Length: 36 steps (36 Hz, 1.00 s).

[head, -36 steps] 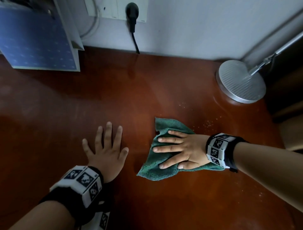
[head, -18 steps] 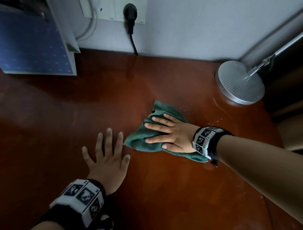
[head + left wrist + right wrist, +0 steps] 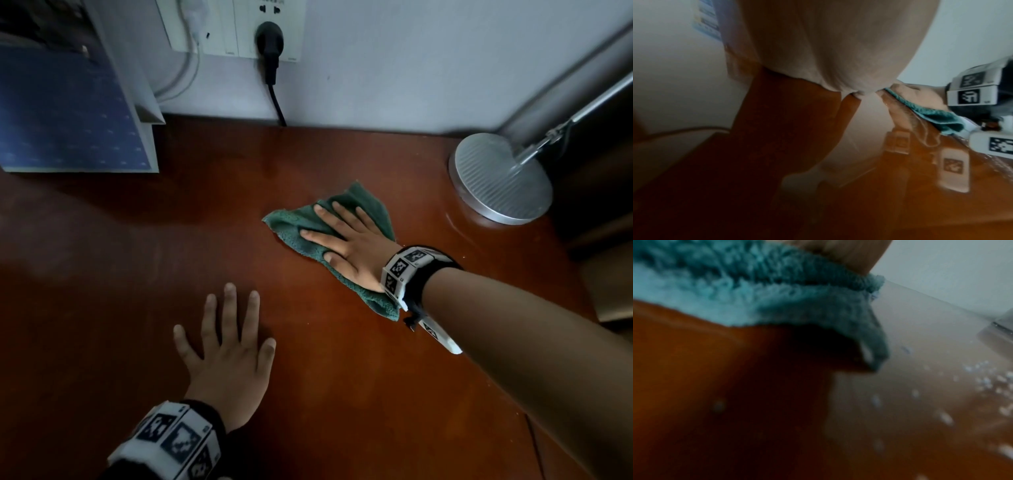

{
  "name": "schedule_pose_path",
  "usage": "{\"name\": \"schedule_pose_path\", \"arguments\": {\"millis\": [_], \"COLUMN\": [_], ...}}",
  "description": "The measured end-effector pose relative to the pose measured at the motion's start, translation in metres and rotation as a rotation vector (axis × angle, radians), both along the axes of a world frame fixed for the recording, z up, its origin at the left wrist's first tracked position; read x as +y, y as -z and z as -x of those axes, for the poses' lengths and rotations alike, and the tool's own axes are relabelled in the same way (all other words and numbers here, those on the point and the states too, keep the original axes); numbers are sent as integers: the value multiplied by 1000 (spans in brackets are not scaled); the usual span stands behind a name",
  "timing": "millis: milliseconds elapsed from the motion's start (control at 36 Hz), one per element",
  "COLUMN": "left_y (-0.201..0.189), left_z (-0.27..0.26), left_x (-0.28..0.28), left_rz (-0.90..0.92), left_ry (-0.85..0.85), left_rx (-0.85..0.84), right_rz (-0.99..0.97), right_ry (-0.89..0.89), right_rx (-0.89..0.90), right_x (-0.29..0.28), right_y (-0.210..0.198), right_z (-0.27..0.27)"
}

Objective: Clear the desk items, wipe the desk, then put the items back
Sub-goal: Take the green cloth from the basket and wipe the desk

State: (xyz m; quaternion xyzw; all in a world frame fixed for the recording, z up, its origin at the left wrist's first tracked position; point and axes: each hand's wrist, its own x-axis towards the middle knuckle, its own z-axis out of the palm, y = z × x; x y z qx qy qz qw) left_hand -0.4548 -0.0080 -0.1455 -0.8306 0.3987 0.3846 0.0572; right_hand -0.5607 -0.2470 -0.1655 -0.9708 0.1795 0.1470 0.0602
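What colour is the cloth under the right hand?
Dark teal-green, a plain fluffy cloth with no pattern. The head view shows it best, pressed flat under the right hand.

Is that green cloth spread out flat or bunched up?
Bunched up: the cloth lies in folds under the flat right hand, its edge doubled over.

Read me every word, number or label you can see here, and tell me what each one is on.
No text can be read for sure.
Socket plate: tiny print along its lower edge, too small to read.
Blue board: rows of faint marks, too blurred.
Right wristband and left wristband: black-and-white code squares, no words.
Sheet on the wall, left wrist view: blurred.
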Motion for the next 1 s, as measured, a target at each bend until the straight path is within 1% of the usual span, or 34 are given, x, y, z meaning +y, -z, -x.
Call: {"name": "schedule_pose_path", "arguments": {"millis": [111,222,278,361,444,528,583,639,667,778,889,1000], "left_y": [0,-5,-8,-16,-22,-15,-9,-4,0,14,16,11], "left_z": [-1,0,2,7,10,9,9,13,16,23,19,17], "left_x": [1,0,-2,-9,-22,-38,-47,-53,-54,-57,-59,-66], "left_rz": [12,10,4,9,124,261,311,301,320,324,216,158], "left_ry": [13,-11,-10,8,37,73,107,119,126,80,119,117], "left_rx": [14,16,-15,-127,-226,-256,-230,-179,-193,-161,-94,-34], "right_rz": [-2,2,6,-1,-4,-15,-34,-43,-41,-25,-17,-17], "right_ry": [29,54,60,74,104,148,178,207,222,262,287,348], "right_rx": [-7,-9,-17,-25,-38,-32,-22,-16,-19,-37,-58,-57], "right_x": [-2,-4,-5,-6,-6,-7,-10,-14,-16,-26,-35,-46], "right_y": [-1,-1,0,1,0,-2,-3,-3,-1,3,5,5], "right_z": [-4,-5,-6,-7,-9,-12,-15,-18,-20,-24,-26,-31]}}
